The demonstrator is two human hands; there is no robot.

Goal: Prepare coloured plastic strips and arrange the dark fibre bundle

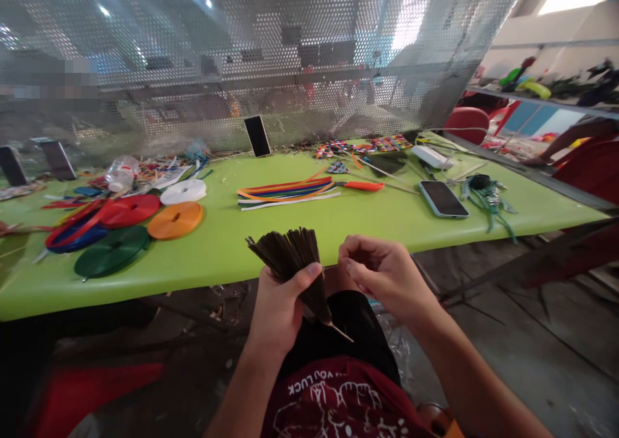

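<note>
A dark brown, fan-shaped bundle of thin stiff fibres (290,254) is gripped in my left hand (275,309), its spread end up and its narrow end pointing down over my lap. A thin pale stem pokes out of that narrow end. To the right of the bundle, apart from it, is my right hand (380,273), fingers curled and pressed together; anything in them is hidden. On the table beyond my hands lie flat strips in several colours (287,194), with an orange-handled tool (365,186) beside their right end.
The green table (217,257) carries ribbon rolls at left: green (112,252), orange (175,220), red (129,210), white (182,192). A phone (443,199) lies at right; another phone (257,136) leans near the perforated metal panel (232,57). Woven coloured pieces (391,142) lie at the back.
</note>
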